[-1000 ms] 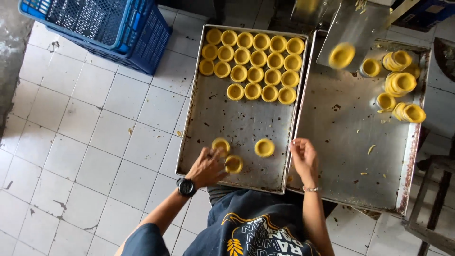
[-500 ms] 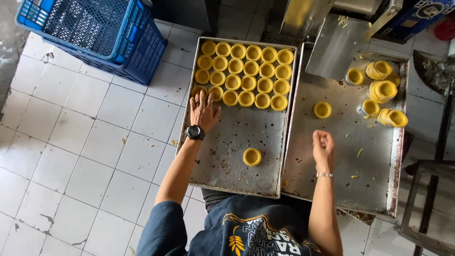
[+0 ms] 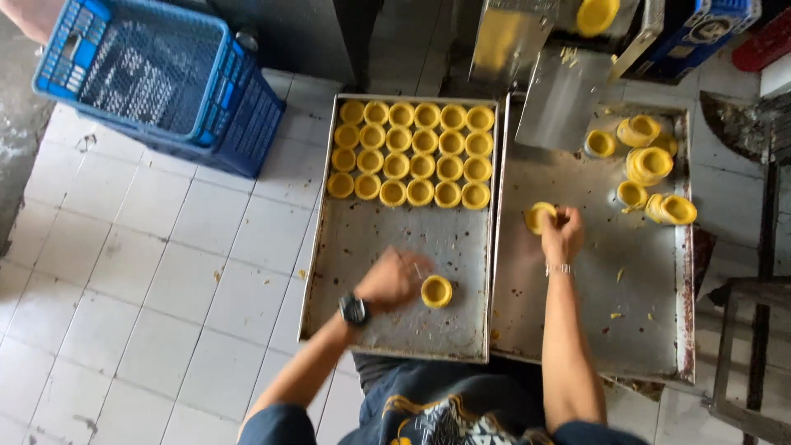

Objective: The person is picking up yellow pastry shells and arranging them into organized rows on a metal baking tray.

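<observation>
The left hand (image 3: 394, 278) rests on the left metal tray (image 3: 371, 321), fingers curled narrow beside a single yellow cup (image 3: 436, 291) and touching its edge. Bare tray lies between it and the rows of yellow cups (image 3: 410, 153) at the far edge. The right hand (image 3: 563, 235) pinches another yellow cup (image 3: 540, 217) over the right tray (image 3: 577, 330), near the trays' shared rim.

The floor (image 3: 124, 272) is laid with pale square tiles, worn and speckled with dark grime along the grout lines. A blue plastic crate (image 3: 156, 78) with latticed walls stands on it at the upper left. Bare grey concrete (image 3: 16, 124) borders the tiles on the far left. At the right edge, a dark metal frame (image 3: 741, 346) stands over the tiles. The light is soft, even daylight.
</observation>
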